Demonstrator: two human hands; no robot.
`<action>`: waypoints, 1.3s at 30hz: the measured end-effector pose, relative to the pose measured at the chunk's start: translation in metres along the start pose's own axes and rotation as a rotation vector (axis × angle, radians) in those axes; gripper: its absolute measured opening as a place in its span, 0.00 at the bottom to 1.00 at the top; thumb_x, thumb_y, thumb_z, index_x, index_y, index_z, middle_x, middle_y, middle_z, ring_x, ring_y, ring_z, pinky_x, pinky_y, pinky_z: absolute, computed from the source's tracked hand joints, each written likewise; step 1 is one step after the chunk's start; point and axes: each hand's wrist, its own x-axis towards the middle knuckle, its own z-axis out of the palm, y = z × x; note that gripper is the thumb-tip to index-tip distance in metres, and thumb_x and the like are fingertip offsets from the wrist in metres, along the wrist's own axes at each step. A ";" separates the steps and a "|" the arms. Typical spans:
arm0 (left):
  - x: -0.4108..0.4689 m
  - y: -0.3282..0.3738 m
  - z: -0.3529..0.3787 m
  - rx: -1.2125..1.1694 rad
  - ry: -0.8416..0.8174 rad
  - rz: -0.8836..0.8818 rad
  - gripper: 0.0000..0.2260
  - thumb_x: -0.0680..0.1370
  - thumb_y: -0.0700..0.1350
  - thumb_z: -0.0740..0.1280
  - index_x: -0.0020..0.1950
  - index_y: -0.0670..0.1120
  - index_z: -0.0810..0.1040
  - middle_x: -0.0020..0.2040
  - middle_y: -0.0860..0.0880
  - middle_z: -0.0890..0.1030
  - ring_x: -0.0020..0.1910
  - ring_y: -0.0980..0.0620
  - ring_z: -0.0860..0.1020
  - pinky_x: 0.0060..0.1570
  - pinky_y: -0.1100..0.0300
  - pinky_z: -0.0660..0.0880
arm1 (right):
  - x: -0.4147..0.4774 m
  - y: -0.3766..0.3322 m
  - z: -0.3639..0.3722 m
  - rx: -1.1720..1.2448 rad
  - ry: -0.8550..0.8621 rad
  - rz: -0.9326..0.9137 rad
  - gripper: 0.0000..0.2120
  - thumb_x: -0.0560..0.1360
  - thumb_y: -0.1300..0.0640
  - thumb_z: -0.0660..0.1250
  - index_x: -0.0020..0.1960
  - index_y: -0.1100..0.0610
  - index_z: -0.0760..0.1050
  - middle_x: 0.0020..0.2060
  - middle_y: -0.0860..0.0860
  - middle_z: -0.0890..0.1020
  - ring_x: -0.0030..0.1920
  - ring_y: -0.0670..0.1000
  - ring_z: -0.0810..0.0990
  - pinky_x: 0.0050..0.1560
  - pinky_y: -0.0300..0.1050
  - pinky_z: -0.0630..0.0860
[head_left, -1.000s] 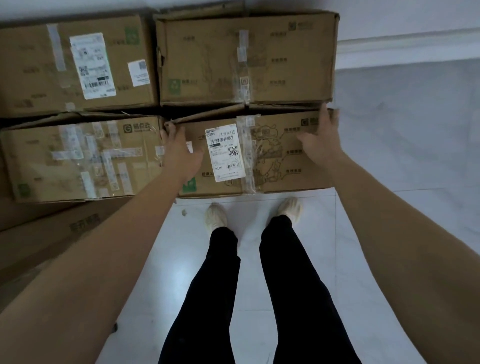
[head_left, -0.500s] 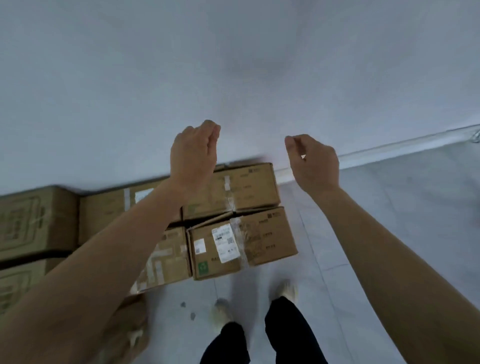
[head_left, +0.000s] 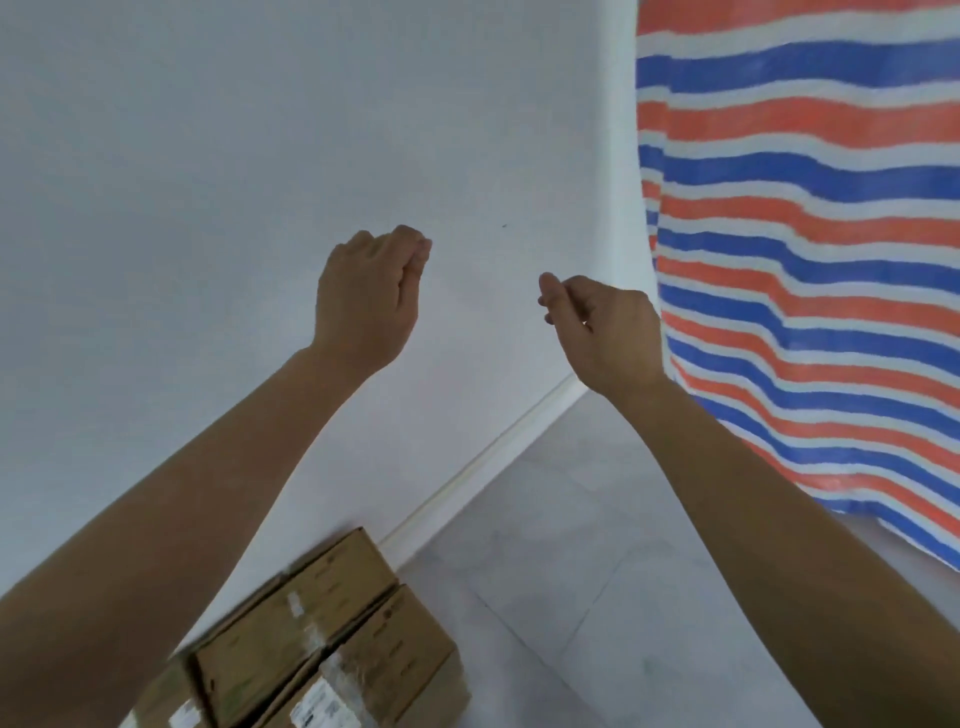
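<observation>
Head view: left hand (head_left: 369, 301) and right hand (head_left: 608, 332) hang loosely curled, empty; stepping without looking down could trip on cardboard boxes (head_left: 322, 639) at seven o'clock.

boxes (head_left: 332, 618): cut by bottom edge; label print blurred, unreadable
striped sheet (head_left: 810, 260): cut by top and right edges

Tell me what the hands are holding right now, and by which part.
Nothing: the left hand and right hand are empty, fingers loosely curled, clear of the cardboard boxes.
</observation>
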 end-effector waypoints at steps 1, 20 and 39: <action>0.008 0.023 0.008 -0.012 -0.004 0.030 0.14 0.83 0.45 0.56 0.48 0.40 0.78 0.36 0.45 0.80 0.34 0.41 0.73 0.39 0.54 0.66 | -0.004 0.017 -0.021 -0.027 0.013 -0.011 0.33 0.81 0.33 0.49 0.46 0.57 0.82 0.36 0.51 0.86 0.37 0.53 0.84 0.41 0.46 0.80; 0.077 0.641 0.301 -0.524 -0.210 0.592 0.08 0.82 0.42 0.66 0.54 0.39 0.82 0.47 0.42 0.85 0.44 0.40 0.82 0.49 0.42 0.79 | -0.155 0.441 -0.479 -0.361 0.445 0.533 0.28 0.83 0.38 0.54 0.45 0.56 0.84 0.35 0.49 0.85 0.36 0.48 0.84 0.42 0.50 0.83; 0.049 1.166 0.453 -1.396 -0.283 1.067 0.14 0.84 0.46 0.59 0.53 0.41 0.82 0.39 0.45 0.84 0.37 0.45 0.80 0.44 0.53 0.77 | -0.347 0.616 -0.748 -0.944 0.780 1.161 0.36 0.80 0.30 0.46 0.44 0.55 0.83 0.36 0.46 0.85 0.36 0.48 0.84 0.43 0.44 0.80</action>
